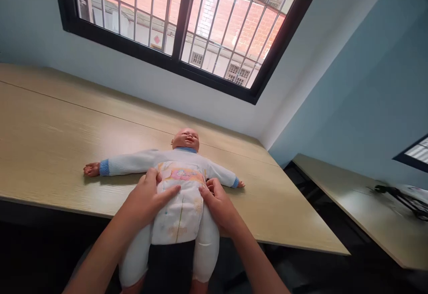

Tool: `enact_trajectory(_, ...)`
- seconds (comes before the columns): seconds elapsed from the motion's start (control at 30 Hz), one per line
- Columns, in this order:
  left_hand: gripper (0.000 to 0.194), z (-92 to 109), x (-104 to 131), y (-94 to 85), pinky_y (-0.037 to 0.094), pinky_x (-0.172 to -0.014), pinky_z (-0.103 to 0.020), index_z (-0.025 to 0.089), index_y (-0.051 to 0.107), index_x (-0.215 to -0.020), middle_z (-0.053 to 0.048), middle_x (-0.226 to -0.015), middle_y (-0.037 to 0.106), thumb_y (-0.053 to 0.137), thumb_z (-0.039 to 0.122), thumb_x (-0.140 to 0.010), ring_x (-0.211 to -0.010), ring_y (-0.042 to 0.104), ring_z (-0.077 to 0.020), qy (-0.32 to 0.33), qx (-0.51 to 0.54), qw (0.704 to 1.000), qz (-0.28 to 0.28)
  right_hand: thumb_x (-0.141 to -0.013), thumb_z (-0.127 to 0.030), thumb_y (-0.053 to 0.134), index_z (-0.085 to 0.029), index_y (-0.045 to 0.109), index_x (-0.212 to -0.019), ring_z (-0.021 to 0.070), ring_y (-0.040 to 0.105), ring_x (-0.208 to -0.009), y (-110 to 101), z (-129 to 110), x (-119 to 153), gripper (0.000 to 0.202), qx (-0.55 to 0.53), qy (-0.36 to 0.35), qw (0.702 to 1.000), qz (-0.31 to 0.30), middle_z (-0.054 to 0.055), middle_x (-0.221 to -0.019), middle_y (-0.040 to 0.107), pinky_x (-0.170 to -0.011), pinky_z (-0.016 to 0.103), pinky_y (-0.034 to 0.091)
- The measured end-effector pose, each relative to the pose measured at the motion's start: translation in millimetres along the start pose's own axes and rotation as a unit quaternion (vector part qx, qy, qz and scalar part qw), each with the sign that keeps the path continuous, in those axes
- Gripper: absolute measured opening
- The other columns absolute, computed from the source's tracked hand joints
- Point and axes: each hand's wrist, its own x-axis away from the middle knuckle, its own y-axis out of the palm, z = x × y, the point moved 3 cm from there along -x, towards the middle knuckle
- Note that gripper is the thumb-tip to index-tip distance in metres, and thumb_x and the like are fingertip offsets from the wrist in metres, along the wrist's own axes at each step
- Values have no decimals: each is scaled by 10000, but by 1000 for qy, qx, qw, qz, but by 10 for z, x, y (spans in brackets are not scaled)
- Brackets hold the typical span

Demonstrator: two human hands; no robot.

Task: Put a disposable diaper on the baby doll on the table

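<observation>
A baby doll [130, 163] in a white top with blue cuffs lies on its back at the table edge, its arms spread and its white-clad legs hanging over the front. A white diaper [179, 218] with an orange and pink printed waistband covers its belly and hips. My left hand [150, 198] is closed on the diaper's left side, thumb lying across the front and fingers curled at the waist. At the opposite side, my right hand [216, 198] pinches the diaper's edge near the waistband. The fingertips of both hands are partly hidden.
The doll rests on a light wooden table [60, 151] pushed against the wall under a barred window [180, 39]. A second wooden table [354, 204] stands at the right, with a dark strap-like object [401, 200] on it.
</observation>
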Motion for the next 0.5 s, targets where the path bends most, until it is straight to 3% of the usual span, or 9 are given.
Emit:
enact_trajectory(0.23, 597, -79, 733, -38, 518, -884, -469, 242, 472, -1019, -102, -1118, 604, 643, 756, -768, -1043, 656, -357, -13, 61, 998, -15, -878, -642, 717, -221, 458, -1083, 213, 633, -812, 209, -109, 874, 536, -84, 66, 994, 36, 49, -941, 697, -715, 321, 470)
enact_trajectory(0.37, 650, -243, 1170, -143, 538, -933, -474, 248, 500, -1087, -105, -1192, 642, 719, 743, -727, -1108, 670, -361, -48, 117, 991, -40, -854, -620, 765, -218, 450, -1118, 222, 666, -814, 418, -145, 1388, 575, -104, 100, 986, 83, 58, -951, 707, -728, 327, 486)
enact_trajectory(0.5, 732, -425, 1570, -191, 578, -904, -482, 240, 482, -1145, -107, -1158, 696, 813, 704, -687, -1055, 717, -368, -77, 153, 982, -84, -853, -579, 792, -227, 435, -1142, 254, 704, -917, 621, -152, 1881, 580, -139, 108, 981, 87, 95, -1058, 728, -787, 357, 528)
